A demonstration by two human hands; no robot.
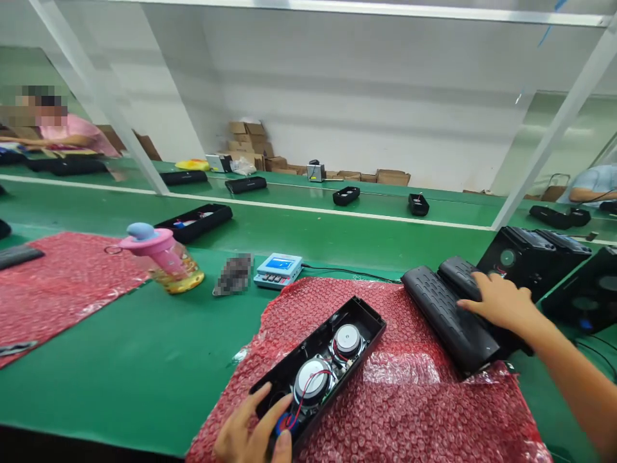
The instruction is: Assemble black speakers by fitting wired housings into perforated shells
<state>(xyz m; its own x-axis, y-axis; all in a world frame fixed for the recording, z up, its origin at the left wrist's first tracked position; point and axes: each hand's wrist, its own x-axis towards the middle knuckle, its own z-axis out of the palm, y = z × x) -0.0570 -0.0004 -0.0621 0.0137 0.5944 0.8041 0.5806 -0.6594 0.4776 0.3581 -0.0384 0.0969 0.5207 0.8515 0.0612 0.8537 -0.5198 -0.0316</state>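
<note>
On red bubble wrap (409,411) lies an open black speaker housing (332,357), tilted diagonally, with two round silver speaker drivers, red and black wires and a blue part at its near end. My left hand (255,427) grips that near end, fingers over the rim. To the right, two black slotted covers (446,318) lie side by side, partly overhanging the wrap. My right hand (504,302) is over the farther cover with thumb and fingers spread; whether it presses on the cover is hard to tell.
A light-blue tester (278,270) with a screen and cable stands behind the wrap. Left of it are a pink-lidded drink bottle (164,257) and another open housing (195,222). More black housings (520,257) stand at right. People sit across the green bench, beyond white frame posts.
</note>
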